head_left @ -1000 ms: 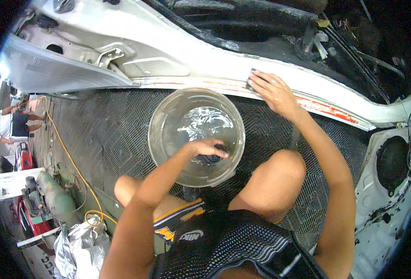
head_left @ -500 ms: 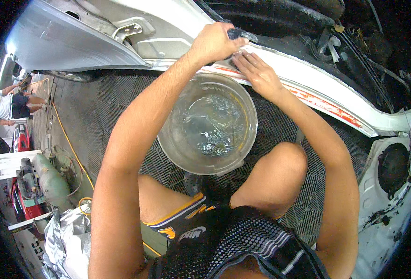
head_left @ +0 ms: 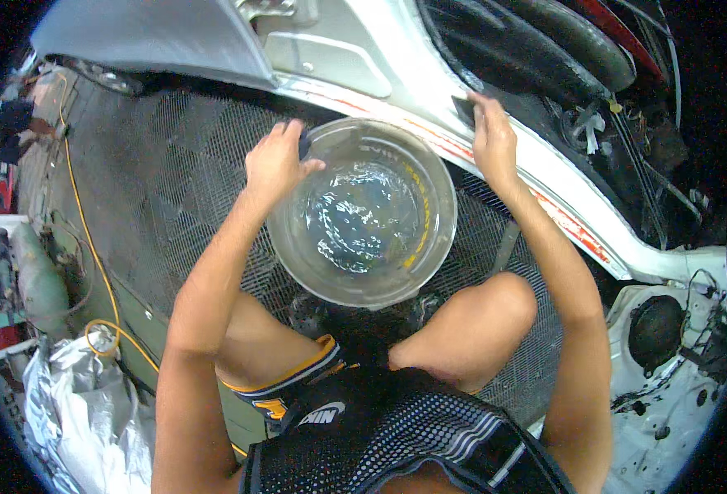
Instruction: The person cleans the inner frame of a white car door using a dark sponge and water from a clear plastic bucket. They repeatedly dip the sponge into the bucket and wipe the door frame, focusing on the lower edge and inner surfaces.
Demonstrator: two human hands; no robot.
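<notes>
Compared with half a second earlier, the left hand [head_left: 277, 160] has left the white car body [head_left: 409, 58] for the left rim of the round grey bucket [head_left: 443, 198], while the right hand [head_left: 495, 140] remains at the bodywork. Both forearms reach forward: the left fingers are bent around a mostly hidden dark wad [head_left: 303, 144], and the right fingers, slightly curled, grasp a thin dark pad [head_left: 464, 109] beside the white surface. The bucket, between the knees and sill, contains glinting, rippled water [head_left: 363, 218].
</notes>
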